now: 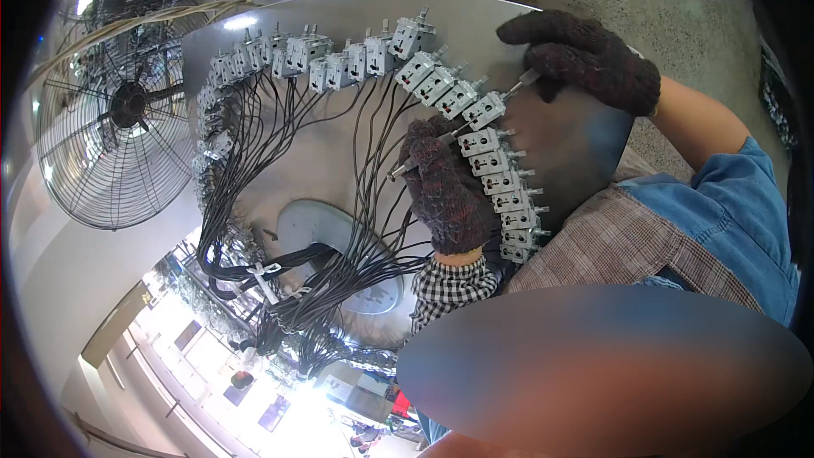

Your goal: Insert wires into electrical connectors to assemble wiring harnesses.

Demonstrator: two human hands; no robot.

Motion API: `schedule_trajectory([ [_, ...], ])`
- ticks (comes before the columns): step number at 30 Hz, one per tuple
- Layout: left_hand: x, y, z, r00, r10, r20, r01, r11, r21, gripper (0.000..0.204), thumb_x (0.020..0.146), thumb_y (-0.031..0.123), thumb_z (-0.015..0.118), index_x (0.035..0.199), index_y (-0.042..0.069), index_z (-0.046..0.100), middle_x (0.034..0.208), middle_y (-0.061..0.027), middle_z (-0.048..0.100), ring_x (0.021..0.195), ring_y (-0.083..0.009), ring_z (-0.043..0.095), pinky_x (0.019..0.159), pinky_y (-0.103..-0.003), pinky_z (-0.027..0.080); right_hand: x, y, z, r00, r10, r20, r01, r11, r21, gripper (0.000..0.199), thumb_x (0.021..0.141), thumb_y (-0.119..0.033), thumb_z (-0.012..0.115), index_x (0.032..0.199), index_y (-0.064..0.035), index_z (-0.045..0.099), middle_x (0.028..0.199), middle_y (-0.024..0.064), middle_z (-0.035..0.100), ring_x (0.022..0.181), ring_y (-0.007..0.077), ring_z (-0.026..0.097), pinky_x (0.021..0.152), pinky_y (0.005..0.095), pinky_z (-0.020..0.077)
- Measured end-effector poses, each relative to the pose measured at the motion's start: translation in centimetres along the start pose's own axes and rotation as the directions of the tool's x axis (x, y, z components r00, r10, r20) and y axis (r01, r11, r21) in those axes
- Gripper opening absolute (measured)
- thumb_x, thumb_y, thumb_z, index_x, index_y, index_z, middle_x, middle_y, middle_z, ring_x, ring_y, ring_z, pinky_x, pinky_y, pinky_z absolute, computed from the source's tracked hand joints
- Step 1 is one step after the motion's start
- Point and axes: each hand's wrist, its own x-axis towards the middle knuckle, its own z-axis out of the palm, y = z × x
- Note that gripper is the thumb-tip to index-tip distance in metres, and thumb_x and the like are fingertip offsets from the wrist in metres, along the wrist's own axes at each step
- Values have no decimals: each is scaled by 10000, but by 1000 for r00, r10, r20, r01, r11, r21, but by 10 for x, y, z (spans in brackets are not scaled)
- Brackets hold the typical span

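Grey metal switch-like units (482,153) with shafts and black leads stand in a curved row along a metal plate (339,161). My left hand (445,191), in a dark knitted glove, is closed round a thin metal rod (398,172); its round end sticks out to the left, and its other side points at the units. The gloved fingers of my right hand (585,64) are stretched out and apart over the plate's right edge. Close under them, a grey flat-ended piece (529,77) projects from one unit (485,108); whether the glove touches it I cannot tell.
Black cables (318,301) gather into a bundle with a white tie (264,280), beside a grey oval base (326,225). A wire-caged fan (127,106) stands at the left. Concrete floor (687,42) lies beyond the plate at the right.
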Motion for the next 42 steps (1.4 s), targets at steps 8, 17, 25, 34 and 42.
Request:
schedule_trajectory([
  [8, 4, -7, 1, 973, 127, -191, -73, 961, 267, 279, 947, 300, 459, 1005, 33, 514, 913, -87, 587, 797, -188, 622, 689, -316, 549, 4, -18, 7, 939, 339, -57, -342, 936, -80, 314, 952, -272, 489, 1161, -55, 578, 704, 28, 566, 525, 77, 511, 441, 226, 430],
  [17, 3, -6, 18, 905, 144, -400, -101, 987, 127, 284, 943, 317, 478, 930, 34, 480, 877, -83, 554, 805, -182, 595, 726, -331, 535, 4, -18, 10, 928, 366, -68, -370, 926, -68, 316, 945, -290, 502, 1174, -85, 579, 717, 19, 562, 542, 70, 519, 462, 221, 443],
  [25, -3, -3, -5, 994, 90, -59, -85, 993, 84, 302, 960, 201, 408, 1180, 1, 462, 1090, -108, 525, 1018, -186, 537, 909, -316, 457, -1, -13, 8, 935, 351, -54, -354, 929, -105, 318, 942, -308, 505, 1174, -103, 575, 737, 36, 564, 588, 85, 554, 465, 236, 473],
  [34, 4, 3, -9, 976, 197, 91, -215, 819, 532, 239, 930, 235, 466, 1042, 27, 498, 992, -97, 526, 967, -191, 531, 854, -313, 460, 7, -23, 9, 888, 454, -67, -459, 879, -126, 334, 904, -243, 580, 1208, -107, 563, 722, 15, 558, 564, 70, 532, 511, 220, 470],
  [42, 4, 2, 2, 784, 270, 559, -497, -266, 826, 176, 925, 140, 441, 1052, 23, 475, 1027, -127, 537, 980, -242, 533, 864, -351, 452, -3, -25, 1, 889, 452, -67, -453, 891, -4, 256, 932, -234, 519, 1093, -54, 602, 686, 43, 549, 519, 88, 518, 430, 236, 446],
])
